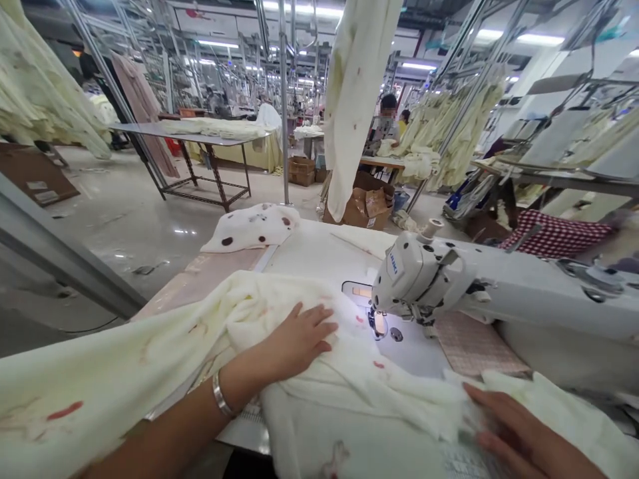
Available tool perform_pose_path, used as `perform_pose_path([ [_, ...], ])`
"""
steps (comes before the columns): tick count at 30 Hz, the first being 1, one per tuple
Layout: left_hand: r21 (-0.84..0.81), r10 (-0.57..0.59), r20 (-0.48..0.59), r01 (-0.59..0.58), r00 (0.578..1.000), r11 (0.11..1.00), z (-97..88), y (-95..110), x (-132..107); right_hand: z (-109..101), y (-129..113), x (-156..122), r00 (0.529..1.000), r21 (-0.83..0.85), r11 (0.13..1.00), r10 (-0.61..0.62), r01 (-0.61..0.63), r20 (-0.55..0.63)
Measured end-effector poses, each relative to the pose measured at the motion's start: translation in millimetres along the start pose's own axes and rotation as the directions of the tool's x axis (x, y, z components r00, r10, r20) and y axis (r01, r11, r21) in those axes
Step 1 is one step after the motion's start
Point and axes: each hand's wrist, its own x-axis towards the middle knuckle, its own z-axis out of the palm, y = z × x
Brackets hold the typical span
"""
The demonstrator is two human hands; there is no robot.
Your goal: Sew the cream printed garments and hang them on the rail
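A cream fleece fabric (164,346) with small red prints lies bunched across the sewing table (319,253). My left hand (299,336) rests flat on it with fingers stretched toward the needle area (378,324) of the white sewing machine (449,279). A silver bangle sits on that wrist. My right hand (519,432) lies at the lower right with its fingers extended over the fabric's edge, slightly blurred.
A folded spotted piece (254,226) lies at the table's far edge. A long strip of cream cloth (357,93) hangs overhead. Beyond are a metal table (200,143), cardboard boxes (367,203), hanging garments and a seated person (387,120). A checked cloth (554,234) lies right.
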Motion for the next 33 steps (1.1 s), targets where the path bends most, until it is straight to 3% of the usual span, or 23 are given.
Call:
perform_pose_path([
  [2, -0.056, 0.005, -0.045, -0.007, 0.999, 0.998, -1.1, 0.9, 2.5, -5.4, 4.7, -7.3, 0.991, -0.012, 1.000, 0.012, -0.014, -0.132],
  [5, -0.129, 0.065, -0.072, -0.074, 0.995, 0.989, -5.6, 3.7, 12.7, -6.4, -26.1, -2.1, 0.947, 0.022, 0.974, -0.214, 0.226, -0.240],
  [7, -0.162, 0.105, -0.071, -0.115, 0.992, 0.980, -3.3, 2.1, 20.4, 1.1, -59.4, 10.0, 0.919, 0.056, 0.931, -0.344, 0.360, -0.190],
  [9, -0.184, 0.101, -0.102, -0.119, 0.990, 0.976, 3.3, -2.7, 23.8, 10.9, -87.2, 20.5, 0.939, 0.083, 0.939, -0.322, 0.333, -0.124],
  [11, -0.198, 0.079, -0.138, -0.106, 0.987, 0.975, 11.4, -8.1, 21.5, 17.8, -98.6, 22.5, 0.961, 0.155, 0.949, -0.275, 0.274, -0.019],
  [13, -0.219, 0.082, -0.153, -0.115, 0.985, 0.969, 18.2, -11.4, 16.2, 19.2, -89.5, 15.2, 0.952, 0.299, 0.920, -0.292, 0.252, 0.095],
  [15, -0.259, 0.117, -0.153, -0.154, 0.981, 0.954, 21.6, -11.9, 12.0, 15.1, -63.6, 3.3, 0.951, 0.403, 0.892, -0.279, 0.205, 0.134],
  [18, -0.342, 0.117, -0.194, -0.180, 0.974, 0.922, 16.6, -7.6, 11.3, 3.1, -19.3, -12.0, 0.998, 0.286, 0.958, -0.006, 0.025, -0.066],
  [20, -0.388, 0.079, -0.274, -0.185, 0.958, 0.903, 6.0, -0.4, 12.7, -5.0, -8.5, -16.9, 0.955, 0.182, 0.980, 0.131, -0.084, -0.266],
  [22, -0.417, 0.069, -0.371, -0.233, 0.926, 0.879, -8.6, 11.7, 13.0, -9.8, -22.0, -16.1, 0.931, 0.151, 0.988, 0.082, -0.029, -0.355],
  [25, -0.436, 0.090, -0.474, -0.322, 0.876, 0.840, -31.7, 36.9, 7.9, -9.3, -69.6, -1.3, 0.917, 0.139, 0.958, -0.191, 0.253, -0.351],
  [27, -0.466, 0.067, -0.498, -0.332, 0.865, 0.820, -43.8, 53.3, 0.4, -7.1, -95.9, 13.7, 0.900, 0.150, 0.925, -0.285, 0.348, -0.331],
  [30, -0.576, -0.046, -0.469, -0.266, 0.882, 0.773, -52.1, 69.3, -16.4, -7.2, -106.0, 24.5, 0.900, 0.248, 0.898, -0.269, 0.363, -0.344],
  [33, -0.714, -0.204, -0.383, -0.148, 0.901, 0.684, -49.1, 75.9, -35.2, -5.3, -99.9, 2.1, 0.905, 0.335, 0.882, -0.195, 0.331, -0.379],
])
